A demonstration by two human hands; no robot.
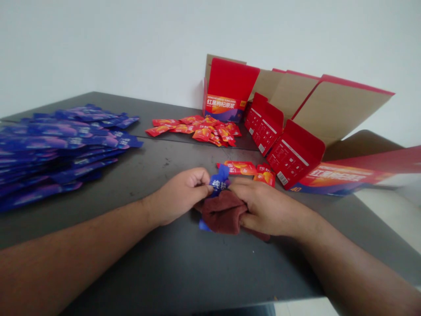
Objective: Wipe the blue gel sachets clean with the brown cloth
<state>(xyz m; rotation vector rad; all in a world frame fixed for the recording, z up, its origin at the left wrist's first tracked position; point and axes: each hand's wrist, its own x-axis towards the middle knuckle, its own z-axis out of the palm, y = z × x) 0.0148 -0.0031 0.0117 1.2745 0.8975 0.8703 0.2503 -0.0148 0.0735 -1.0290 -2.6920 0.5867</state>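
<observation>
Between my hands is a blue sachet (218, 184) with white characters, its upper end showing and a corner poking out below. My left hand (184, 193) pinches the sachet's left edge between thumb and fingers. A brown cloth (223, 213) is bunched in my right hand (266, 204) and lies over the sachet's lower part. The fingertips of my right hand reach the sachet's right edge; the cloth hides much of their grip. Just beyond my hands lie red sachets (241, 167), close to the right knuckles.
On the dark table (158, 263), a large heap of blue sachets (66, 140) lies at left. A smaller pile of red sachets (197, 128) sits at the back middle. Open red cartons (226, 92) stand behind it and along the right, flaps raised. A white wall is behind.
</observation>
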